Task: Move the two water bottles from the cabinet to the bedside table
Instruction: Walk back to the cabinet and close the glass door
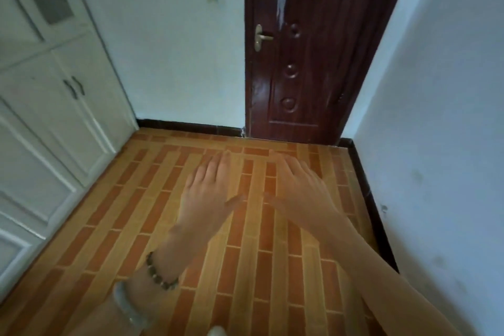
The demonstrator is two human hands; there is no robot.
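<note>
My left hand [207, 188] and my right hand [297, 188] are stretched out side by side above the floor, palms down, fingers spread, nothing in either. The left wrist wears a bead bracelet and a pale bangle. A tall white cabinet [54, 106] stands along the left wall with its doors shut, apart from both hands. No water bottle and no bedside table are in view.
A dark red wooden door [308, 63] with a brass handle stands shut straight ahead. White walls close in at the back and on the right. The floor [245, 267] is orange and tan brick-pattern tile with a dark skirting along the walls.
</note>
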